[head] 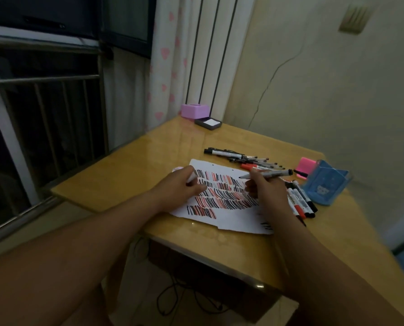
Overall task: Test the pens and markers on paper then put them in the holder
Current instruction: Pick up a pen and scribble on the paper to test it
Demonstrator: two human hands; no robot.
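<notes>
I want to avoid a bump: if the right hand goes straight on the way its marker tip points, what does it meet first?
Probably the left hand, which grips a white piece; the right hand aims its marker leftward over the paper. Depth is unclear.

We find the paper (239,220) lying flat, white, covered in rows of short black and red strokes. The right hand (264,191) holds one uncapped marker (270,173) level above it, tip pointing left. The left hand (179,187) grips a white piece (192,178), too hidden to identify. Loose pens (238,156) lie beyond the paper. Capped markers (301,201) lie just beside the blue holder (325,187).
</notes>
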